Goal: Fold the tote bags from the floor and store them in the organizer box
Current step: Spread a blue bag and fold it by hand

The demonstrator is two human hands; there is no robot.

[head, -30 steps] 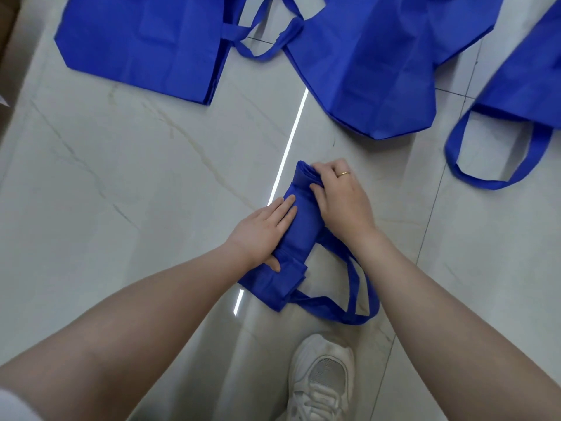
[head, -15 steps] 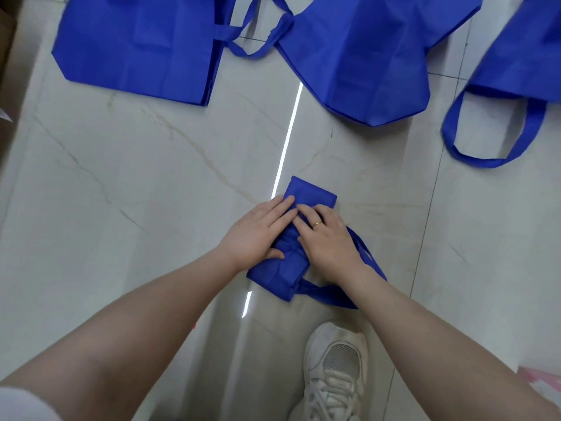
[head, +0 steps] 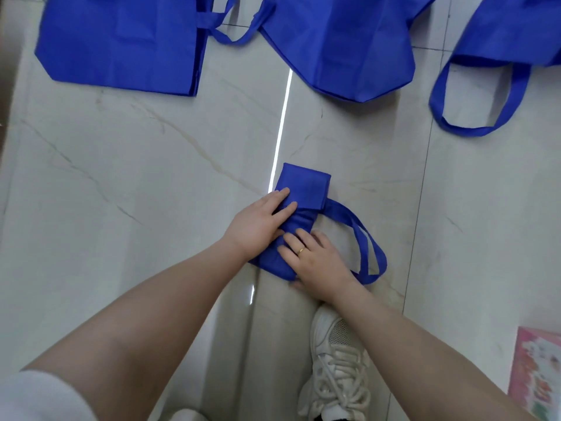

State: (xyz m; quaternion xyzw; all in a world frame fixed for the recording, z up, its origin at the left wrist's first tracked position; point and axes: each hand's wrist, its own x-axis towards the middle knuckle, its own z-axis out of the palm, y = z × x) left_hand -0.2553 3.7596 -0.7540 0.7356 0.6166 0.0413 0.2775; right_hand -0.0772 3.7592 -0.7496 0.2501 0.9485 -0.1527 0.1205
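A blue tote bag (head: pixel 306 189), folded into a narrow strip with its far end doubled over, lies on the pale marble floor. Its handle loops (head: pixel 368 247) trail out to the right. My left hand (head: pixel 258 226) lies flat on the strip's middle, fingers straight. My right hand (head: pixel 315 262), with a ring on one finger, presses on the strip's near end, fingers spread; its thumb is hidden. Three more blue tote bags lie unfolded at the top: one at the left (head: pixel 121 41), one in the middle (head: pixel 343 44), one at the right (head: pixel 516 28). No organizer box shows.
A white sneaker (head: pixel 337 369) stands just below my right hand. A pink printed object (head: pixel 537 375) sits at the lower right edge. A bright light reflection runs down the floor past the folded bag.
My right hand has slid from the strip's middle to its near end. The doubled-over far end now lies flat and uncovered, and the handles have swung further out to the right.
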